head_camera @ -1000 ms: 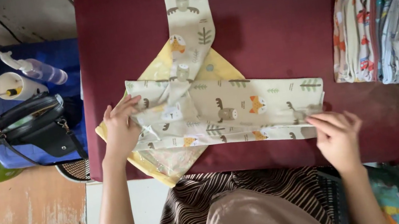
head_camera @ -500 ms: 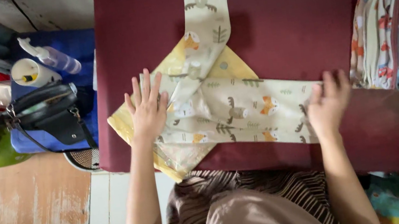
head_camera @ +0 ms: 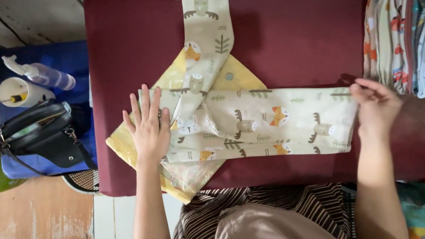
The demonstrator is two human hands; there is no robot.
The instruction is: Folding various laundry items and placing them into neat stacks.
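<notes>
Maroon worktop carries our animal-print garment at centre. Left hand flat, fingers spread, pressing its 9 o'clock end; right hand pinching the 3 o'clock edge.

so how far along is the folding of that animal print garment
Partly done. The animal print garment lies on the maroon surface with one long section folded across its yellow body. In hand: the left hand presses flat on the folded part, and the right hand pinches the section's far end. Left: the other section points away unfolded, and the garment hasn't joined the folded stack.
</notes>
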